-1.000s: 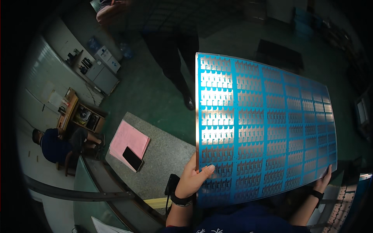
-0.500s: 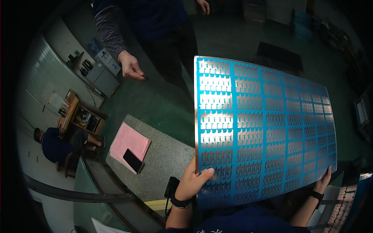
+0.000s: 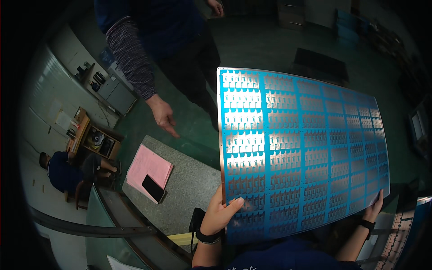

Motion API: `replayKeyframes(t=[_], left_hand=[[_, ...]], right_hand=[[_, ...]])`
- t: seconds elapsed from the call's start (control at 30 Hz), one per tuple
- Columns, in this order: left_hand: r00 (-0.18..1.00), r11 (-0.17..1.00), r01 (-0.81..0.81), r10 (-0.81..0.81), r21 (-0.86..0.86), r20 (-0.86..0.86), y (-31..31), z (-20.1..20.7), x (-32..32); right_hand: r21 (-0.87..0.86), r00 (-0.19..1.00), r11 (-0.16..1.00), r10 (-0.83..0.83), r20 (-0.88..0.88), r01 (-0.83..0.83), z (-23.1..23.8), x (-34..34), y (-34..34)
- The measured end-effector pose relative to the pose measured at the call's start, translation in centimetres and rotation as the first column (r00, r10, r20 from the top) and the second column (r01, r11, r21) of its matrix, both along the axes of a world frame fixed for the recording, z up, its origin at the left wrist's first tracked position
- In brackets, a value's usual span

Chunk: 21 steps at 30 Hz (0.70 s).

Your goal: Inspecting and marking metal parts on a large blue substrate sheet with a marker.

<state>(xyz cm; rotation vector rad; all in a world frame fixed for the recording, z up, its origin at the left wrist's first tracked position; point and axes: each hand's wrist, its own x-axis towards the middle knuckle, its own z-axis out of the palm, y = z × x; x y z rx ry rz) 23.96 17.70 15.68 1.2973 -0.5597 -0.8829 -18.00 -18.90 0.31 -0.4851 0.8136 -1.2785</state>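
You held the blue-and-silver panel [image 3: 303,155] tilted, right of the grey table [image 3: 184,191] and its pink papers [image 3: 150,164]. Your left hand [image 3: 219,216] pinched the panel's lower left edge, thumb on its face; your right hand [image 3: 375,207] clasped the lower right corner, fingers probably behind.

Here one sheet [image 3: 306,153] is counted, held by two hands [image 3: 218,217]! One phone [image 3: 153,188] is tallied, and there two more people [image 3: 153,31] are spotted, one standing, one seated!
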Motion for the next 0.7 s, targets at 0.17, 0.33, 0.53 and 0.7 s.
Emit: replayKeyframes(t=[0.17, 0.33, 0.53, 0.7], left_hand=[[0.998, 0.998, -0.036, 0.038, -0.052, 0.043, 0.11, -0.48, -0.07], [0.998, 0.998, -0.061, 0.061, -0.027, 0.003, 0.26, -0.1, -0.27], [0.991, 0.991, -0.131, 0.129, -0.034, -0.044, 0.02, 0.26, -0.54], [0.99, 0.997, -0.071, 0.07, 0.011, 0.123, 0.86, -0.45, 0.04]], right_hand=[[-0.011, 1.0, 1.0, 0.013, 0.004, -0.013, -0.47, -0.12, -0.28], [-0.01, 1.0, 1.0, 0.018, 0.009, -0.018, -0.71, -0.1, -0.44], [-0.008, 1.0, 1.0, 0.007, -0.005, -0.007, -0.37, 0.45, -0.16], [-0.028, 1.0, 0.999, 0.024, 0.003, -0.024, -0.58, 0.42, -0.21]])
